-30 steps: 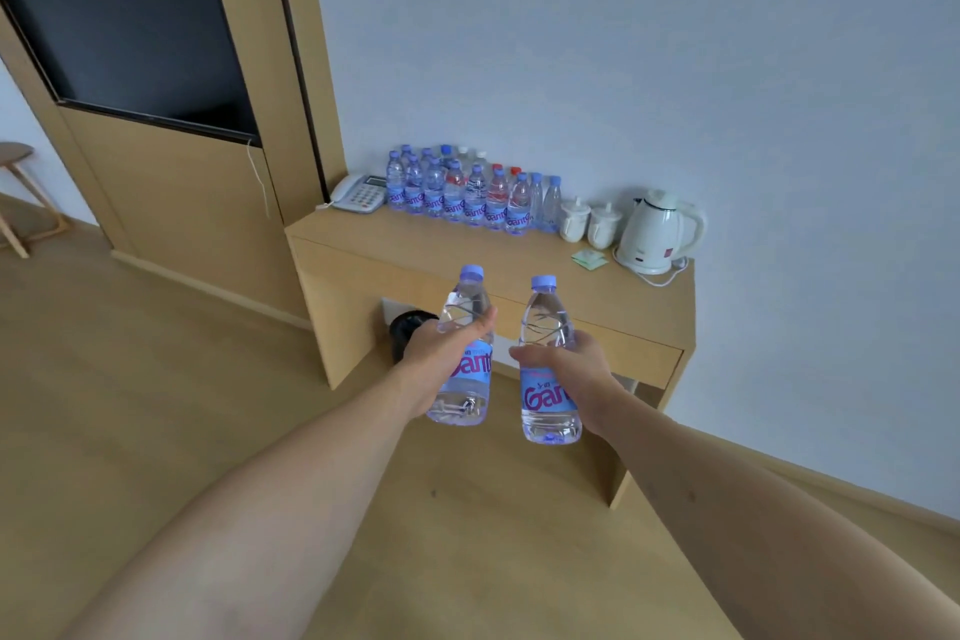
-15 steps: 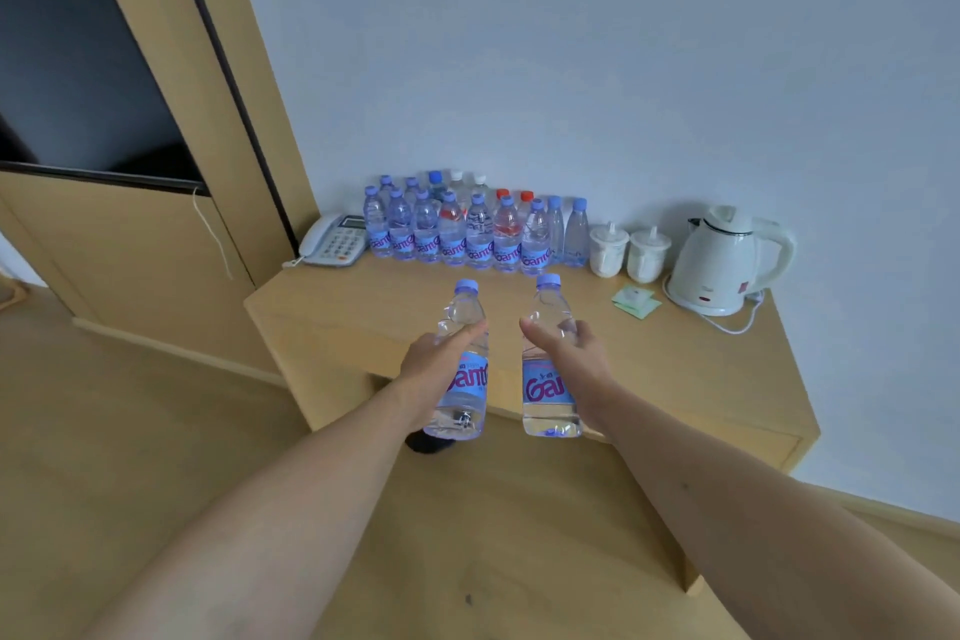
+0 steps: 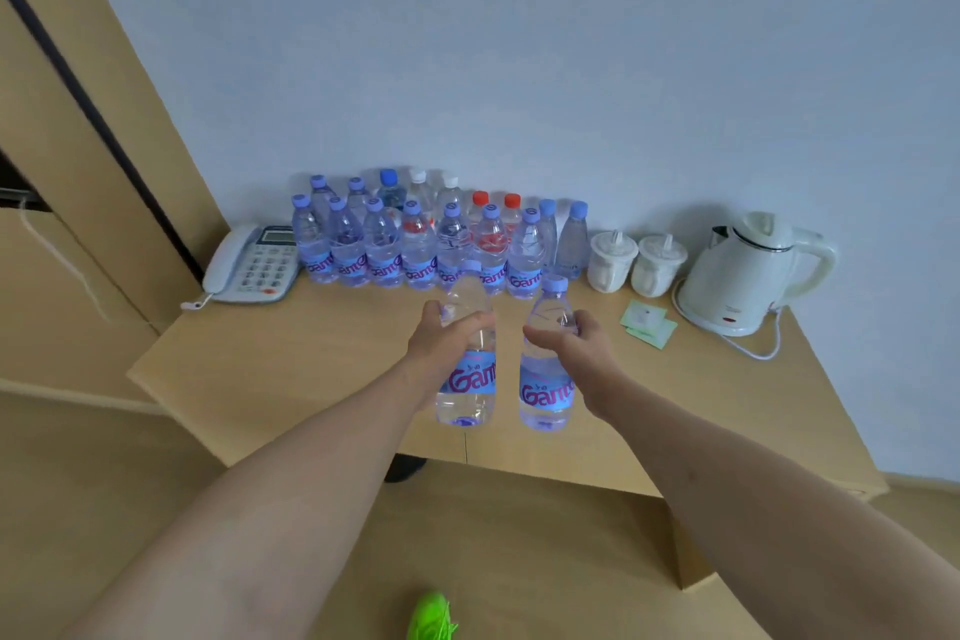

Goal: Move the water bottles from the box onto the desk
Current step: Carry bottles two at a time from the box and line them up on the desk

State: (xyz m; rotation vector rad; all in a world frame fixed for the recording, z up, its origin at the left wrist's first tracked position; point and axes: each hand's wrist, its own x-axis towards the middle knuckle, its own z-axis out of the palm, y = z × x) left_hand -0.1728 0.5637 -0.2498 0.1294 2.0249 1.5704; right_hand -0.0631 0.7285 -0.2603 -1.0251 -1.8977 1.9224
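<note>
Both hands now over the desk [image 3: 311, 359] — each gripping one water bottle.

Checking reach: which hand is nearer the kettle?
Right. The right hand is left of the kettle, past the sachets; the left hand is farther left.

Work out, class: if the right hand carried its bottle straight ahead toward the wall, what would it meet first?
Probably the front row of bottles standing on the desk. The right hand holds its bottle upright just before that row's right end; depth is uncertain in one view.
</note>
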